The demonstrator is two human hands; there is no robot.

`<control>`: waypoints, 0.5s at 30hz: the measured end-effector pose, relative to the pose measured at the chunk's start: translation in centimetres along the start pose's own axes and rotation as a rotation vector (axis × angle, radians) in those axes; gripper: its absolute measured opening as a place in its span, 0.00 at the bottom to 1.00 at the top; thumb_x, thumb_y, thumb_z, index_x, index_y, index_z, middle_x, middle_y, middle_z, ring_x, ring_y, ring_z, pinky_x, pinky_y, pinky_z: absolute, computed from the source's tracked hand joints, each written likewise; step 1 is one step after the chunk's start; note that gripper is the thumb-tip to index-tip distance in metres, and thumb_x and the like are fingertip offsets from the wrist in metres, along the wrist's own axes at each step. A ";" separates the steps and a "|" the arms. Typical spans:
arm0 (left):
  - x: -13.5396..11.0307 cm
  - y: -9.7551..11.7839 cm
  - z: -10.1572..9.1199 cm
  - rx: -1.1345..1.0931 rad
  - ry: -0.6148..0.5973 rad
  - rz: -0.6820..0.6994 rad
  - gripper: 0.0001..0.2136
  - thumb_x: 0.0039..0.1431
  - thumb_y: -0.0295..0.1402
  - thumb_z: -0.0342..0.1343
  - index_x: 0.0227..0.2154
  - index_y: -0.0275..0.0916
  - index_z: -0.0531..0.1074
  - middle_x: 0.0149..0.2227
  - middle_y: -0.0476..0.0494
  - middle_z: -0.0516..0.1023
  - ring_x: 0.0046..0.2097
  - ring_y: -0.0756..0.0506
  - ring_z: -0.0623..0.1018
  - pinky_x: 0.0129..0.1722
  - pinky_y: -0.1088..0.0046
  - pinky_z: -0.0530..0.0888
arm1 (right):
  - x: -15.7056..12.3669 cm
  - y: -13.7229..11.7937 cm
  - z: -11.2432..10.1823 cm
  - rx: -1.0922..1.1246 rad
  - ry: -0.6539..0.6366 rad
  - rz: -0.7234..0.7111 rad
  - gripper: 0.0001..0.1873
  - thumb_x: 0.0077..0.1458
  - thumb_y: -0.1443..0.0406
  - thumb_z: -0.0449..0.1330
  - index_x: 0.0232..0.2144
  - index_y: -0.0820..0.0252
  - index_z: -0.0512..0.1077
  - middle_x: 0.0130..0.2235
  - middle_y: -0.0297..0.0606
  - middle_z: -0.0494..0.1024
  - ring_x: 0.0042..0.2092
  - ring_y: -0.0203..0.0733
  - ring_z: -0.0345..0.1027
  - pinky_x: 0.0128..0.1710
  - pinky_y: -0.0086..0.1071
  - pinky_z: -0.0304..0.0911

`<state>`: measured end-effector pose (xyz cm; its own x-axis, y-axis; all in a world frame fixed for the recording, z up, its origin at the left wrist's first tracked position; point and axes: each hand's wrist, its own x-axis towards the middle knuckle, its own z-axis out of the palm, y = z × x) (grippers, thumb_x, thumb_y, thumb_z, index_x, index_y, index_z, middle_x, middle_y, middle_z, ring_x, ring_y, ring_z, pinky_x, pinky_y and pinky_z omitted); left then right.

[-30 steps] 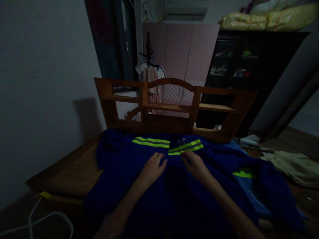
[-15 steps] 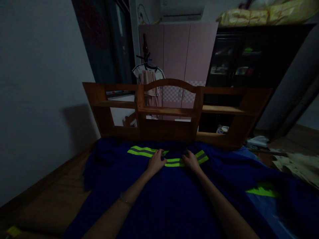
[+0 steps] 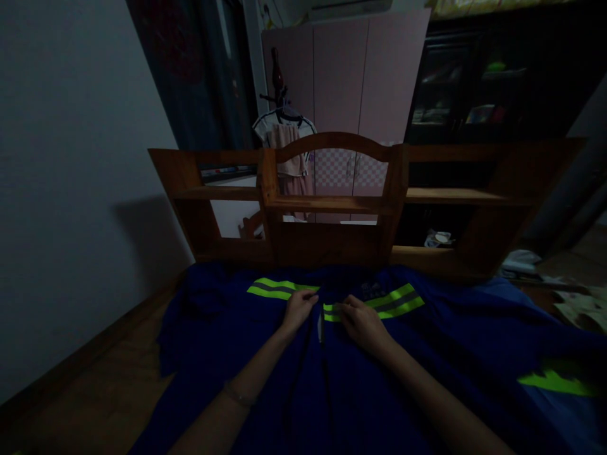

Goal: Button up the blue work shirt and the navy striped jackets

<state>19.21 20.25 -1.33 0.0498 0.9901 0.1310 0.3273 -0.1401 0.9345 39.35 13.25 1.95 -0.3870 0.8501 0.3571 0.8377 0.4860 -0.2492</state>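
Note:
A dark blue work jacket [image 3: 408,360] with yellow-green reflective stripes [image 3: 389,302] lies spread flat on a wooden surface. My left hand [image 3: 298,309] rests on the left front panel, fingers curled at the edge of the opening by the stripe. My right hand [image 3: 361,322] lies on the right panel, fingers bent and pinching the fabric edge. Between the two hands runs the jacket's front opening, where a thin pale strip [image 3: 320,328] shows. Another reflective stripe [image 3: 554,381] crosses the sleeve at the right.
A wooden headboard with shelves [image 3: 332,208] stands right behind the jacket. A wall [image 3: 71,158] closes the left side. Clothes hang on a rack [image 3: 284,136] before a pink wardrobe [image 3: 351,82]. A dark cabinet [image 3: 474,95] and scattered items [image 3: 583,303] lie to the right.
Both hands slid back a little from the stripe toward me and parted slightly, and the front opening with its pale strip now shows between them. The camera tilted and shifted.

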 end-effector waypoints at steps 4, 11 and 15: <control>-0.1 0.1 0.2 -0.030 0.039 -0.015 0.09 0.53 0.32 0.57 0.36 0.34 0.76 0.37 0.41 0.80 0.40 0.44 0.78 0.44 0.66 0.72 | 0.2 -0.3 -0.1 -0.089 -0.079 0.021 0.25 0.61 0.64 0.47 0.60 0.53 0.57 0.42 0.40 0.74 0.36 0.40 0.71 0.33 0.29 0.58; -0.3 0.9 0.3 -0.099 0.011 -0.035 0.09 0.49 0.24 0.56 0.35 0.33 0.75 0.35 0.41 0.79 0.38 0.46 0.78 0.40 0.70 0.73 | 1.1 0.1 0.0 -0.060 -0.098 0.088 0.34 0.59 0.59 0.50 0.64 0.56 0.43 0.33 0.37 0.77 0.33 0.45 0.72 0.30 0.30 0.54; -0.5 1.4 0.2 -0.124 -0.023 -0.036 0.11 0.45 0.23 0.59 0.34 0.33 0.75 0.36 0.41 0.79 0.39 0.46 0.78 0.42 0.70 0.73 | 0.7 0.3 0.4 0.028 -0.059 0.121 0.25 0.59 0.63 0.50 0.58 0.60 0.54 0.31 0.35 0.76 0.33 0.41 0.71 0.31 0.28 0.54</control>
<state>19.80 19.58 -0.18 0.0625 0.9940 0.0899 0.2097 -0.1012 0.9725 39.18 14.07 1.79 -0.3068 0.9127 0.2698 0.8687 0.3844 -0.3126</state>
